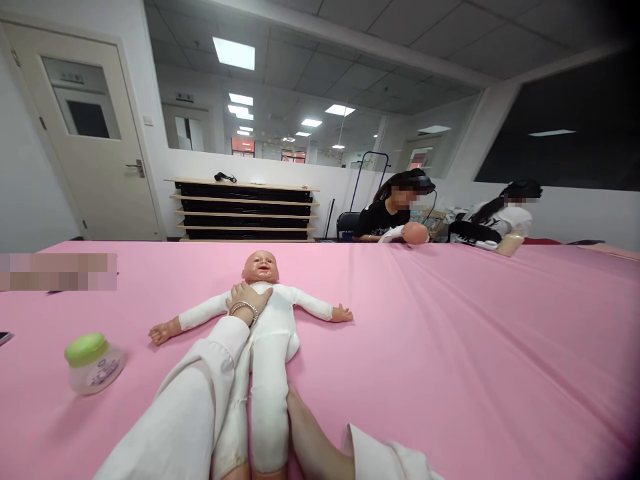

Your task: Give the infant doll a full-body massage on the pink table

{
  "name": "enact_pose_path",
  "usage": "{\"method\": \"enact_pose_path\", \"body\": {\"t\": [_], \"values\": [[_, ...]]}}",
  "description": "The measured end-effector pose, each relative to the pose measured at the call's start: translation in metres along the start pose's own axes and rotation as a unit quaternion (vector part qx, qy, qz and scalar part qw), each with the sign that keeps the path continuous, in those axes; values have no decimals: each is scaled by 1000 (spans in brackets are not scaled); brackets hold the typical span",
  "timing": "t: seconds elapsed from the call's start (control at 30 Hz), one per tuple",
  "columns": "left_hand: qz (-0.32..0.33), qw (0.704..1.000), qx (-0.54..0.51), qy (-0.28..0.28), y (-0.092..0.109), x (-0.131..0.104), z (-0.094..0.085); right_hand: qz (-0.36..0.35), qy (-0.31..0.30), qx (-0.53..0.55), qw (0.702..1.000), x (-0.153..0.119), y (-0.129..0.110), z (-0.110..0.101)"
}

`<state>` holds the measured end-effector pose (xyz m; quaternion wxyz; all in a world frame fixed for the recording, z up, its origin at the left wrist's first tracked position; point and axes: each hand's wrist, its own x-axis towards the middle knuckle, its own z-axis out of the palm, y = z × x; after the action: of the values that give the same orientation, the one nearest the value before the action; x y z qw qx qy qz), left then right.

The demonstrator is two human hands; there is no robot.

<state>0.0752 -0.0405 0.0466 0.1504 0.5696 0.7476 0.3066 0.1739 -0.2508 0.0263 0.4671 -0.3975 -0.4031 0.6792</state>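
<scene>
A baby doll [273,313] in a white cloth body lies on its back with its arms stretched out to both sides. My left hand [247,298] rests flat on its chest, fingers spread, just below the head; a beaded bracelet circles the wrist. Low at the doll's right-hand side in the picture, my right hand [305,417] touches the outer side of its leg. The fingers of that hand are hidden by the leg, so their grip does not show. Both my sleeves are white.
A pink sheet [450,347] with folds covers the table. On the left stands a jar [95,363] with a green lid, near a dark-edged object [4,338] at the frame's edge. Across the table a person [385,213] has another doll [415,233]; a second person [505,217] is farther right.
</scene>
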Motion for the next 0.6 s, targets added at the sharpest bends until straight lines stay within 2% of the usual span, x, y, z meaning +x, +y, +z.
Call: {"method": "enact_pose_path", "body": {"t": [0.13,0.2,0.23,0.3,0.4,0.5,0.6], "values": [[0,1000,-4,-6,-2,3,3,-21,211,6,977,15,-3,-26],[0,1000,-6,-11,-3,3,4,-46,270,27,961,34,-6,-36],[1,1000,-7,-14,-4,3,4,-56,274,52,959,45,-8,-38],[3,1000,-7,-20,-5,3,3,-49,224,118,966,67,-13,-37],[10,1000,-4,-29,-8,3,-2,30,128,215,968,91,-22,-29],[21,999,-3,-41,-11,4,-7,87,133,250,955,102,-27,-26],[30,998,-10,-45,-12,4,-11,70,103,270,955,112,-27,-31]]}}
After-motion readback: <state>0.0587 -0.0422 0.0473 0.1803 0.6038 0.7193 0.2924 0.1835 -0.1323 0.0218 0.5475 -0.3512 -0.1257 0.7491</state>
